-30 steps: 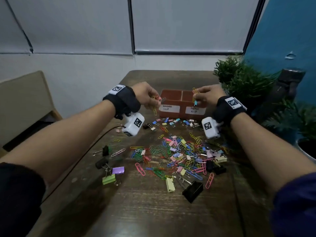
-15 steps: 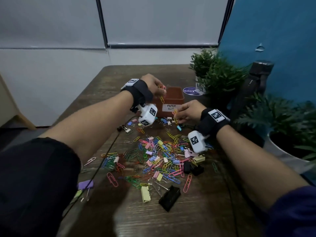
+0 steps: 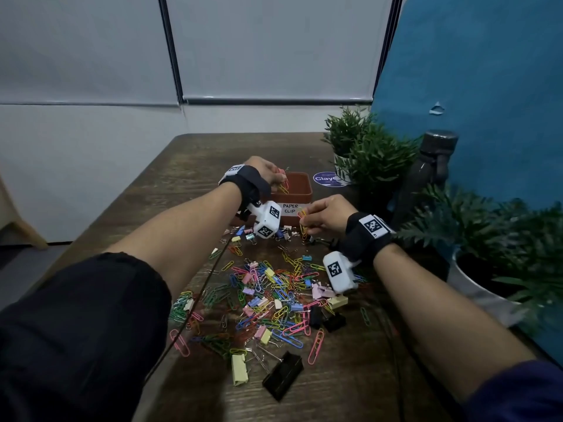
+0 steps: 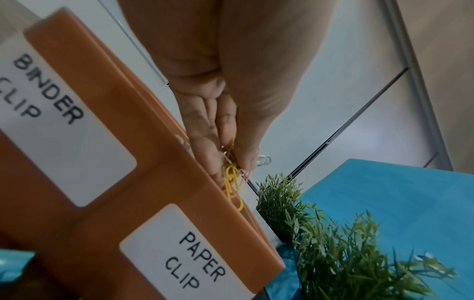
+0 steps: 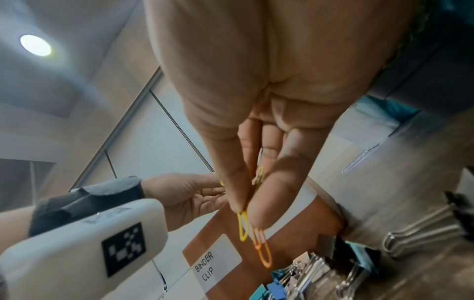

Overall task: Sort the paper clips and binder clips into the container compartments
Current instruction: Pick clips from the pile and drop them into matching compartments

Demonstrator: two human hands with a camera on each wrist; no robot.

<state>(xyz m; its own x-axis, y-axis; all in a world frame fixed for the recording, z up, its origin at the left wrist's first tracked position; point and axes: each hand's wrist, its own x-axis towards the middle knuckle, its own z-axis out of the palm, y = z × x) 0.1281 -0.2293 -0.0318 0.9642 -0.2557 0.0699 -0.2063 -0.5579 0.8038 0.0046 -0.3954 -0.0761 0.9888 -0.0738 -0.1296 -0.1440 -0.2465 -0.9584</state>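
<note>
My view has swung right over the last second: the chair at the left has gone and more of the blue panel (image 3: pixel 475 86) and the plants (image 3: pixel 370 153) has come in. My left hand (image 3: pixel 268 172) has carried its pinch of yellow and pink paper clips (image 3: pixel 282 185) from in front of the container (image 3: pixel 300 194) to above it, roughly over the compartment labelled paper clip, so I judge that a drop comes next. My right hand (image 3: pixel 327 213) has come down from the rim to just in front of the near wall, its fingers closed on a yellow and an orange clip (image 5: pixel 257 239) that dangle below the fingertips. It looks to be gathering more before its next trip.

Most of the work remains. A thick scatter of coloured paper clips and binder clips (image 3: pixel 274 293) lies on the dark wooden table (image 3: pixel 195 153), with a large black binder clip (image 3: pixel 283 374) nearest me. Far right sits a round blue sticker (image 3: pixel 324 179) and a dark bottle (image 3: pixel 426 181). Behind are pale walls and a lowered blind (image 3: pixel 274 47).
</note>
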